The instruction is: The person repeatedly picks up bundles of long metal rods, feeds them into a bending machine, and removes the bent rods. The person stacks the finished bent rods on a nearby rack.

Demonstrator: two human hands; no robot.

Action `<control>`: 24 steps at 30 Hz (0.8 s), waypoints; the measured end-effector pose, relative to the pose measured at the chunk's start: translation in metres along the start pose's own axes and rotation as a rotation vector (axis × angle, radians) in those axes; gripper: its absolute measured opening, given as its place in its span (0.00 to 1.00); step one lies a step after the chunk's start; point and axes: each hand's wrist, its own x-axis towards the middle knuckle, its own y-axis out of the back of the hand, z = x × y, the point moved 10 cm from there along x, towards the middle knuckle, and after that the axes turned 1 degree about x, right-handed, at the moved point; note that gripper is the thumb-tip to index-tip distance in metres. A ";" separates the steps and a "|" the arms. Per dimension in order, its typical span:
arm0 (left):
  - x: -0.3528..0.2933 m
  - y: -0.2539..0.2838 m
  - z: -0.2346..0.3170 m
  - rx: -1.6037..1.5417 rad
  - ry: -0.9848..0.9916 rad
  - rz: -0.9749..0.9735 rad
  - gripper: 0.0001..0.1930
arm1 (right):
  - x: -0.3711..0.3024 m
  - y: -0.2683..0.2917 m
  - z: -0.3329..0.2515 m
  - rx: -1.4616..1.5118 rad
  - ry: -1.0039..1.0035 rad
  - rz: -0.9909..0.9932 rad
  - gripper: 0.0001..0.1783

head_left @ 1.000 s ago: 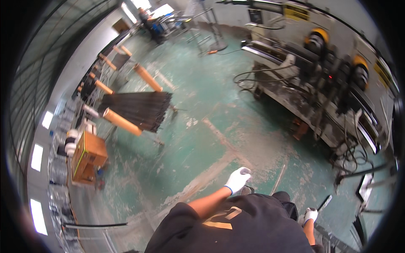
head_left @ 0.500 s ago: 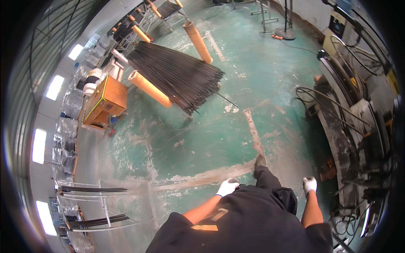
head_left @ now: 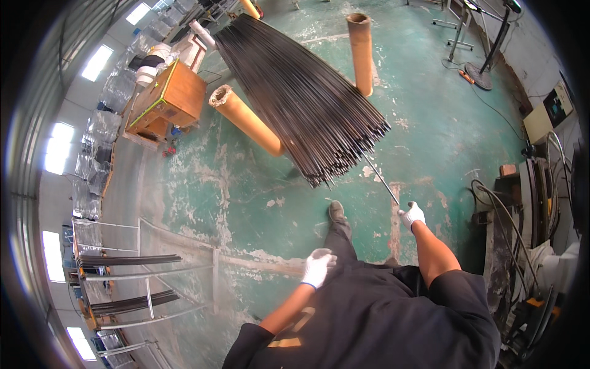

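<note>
1. Two hands, well apart: my right hand (head_left: 412, 215) is at the near tip of a slim rod (head_left: 382, 179); whether it grips, I cannot tell.
2. My left hand (head_left: 319, 267) is half-curled, visibly empty.
3. The rod juts past the dark bundle's (head_left: 307, 98) near end.
4. I judge a firm grip, aligned with the rod, limits snagging.

No text or numbers are legible. Dark shirt (head_left: 393, 320): tan print (head_left: 286, 342) at the left side, visible as separate angular strokes, unreadable. Pale wall box (head_left: 547, 117), right: dark panel (head_left: 558, 106), any marking too small to read.
</note>
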 end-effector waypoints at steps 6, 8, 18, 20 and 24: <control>0.103 0.040 0.154 -0.052 -0.117 -0.037 0.11 | 0.094 -0.056 -0.075 -0.213 0.014 -0.088 0.23; 0.122 0.071 0.213 0.029 -0.166 0.085 0.11 | 0.111 -0.062 -0.104 -0.280 0.079 -0.028 0.16; 0.189 0.144 0.290 -0.098 -0.116 0.308 0.10 | 0.134 -0.061 -0.412 -0.313 0.480 0.242 0.35; 0.181 0.131 0.270 -0.117 -0.059 0.280 0.11 | 0.138 -0.070 -0.445 -0.373 0.380 0.264 0.46; 0.163 0.108 0.226 0.109 0.040 0.246 0.12 | 0.146 -0.096 -0.469 -0.460 0.195 0.150 0.39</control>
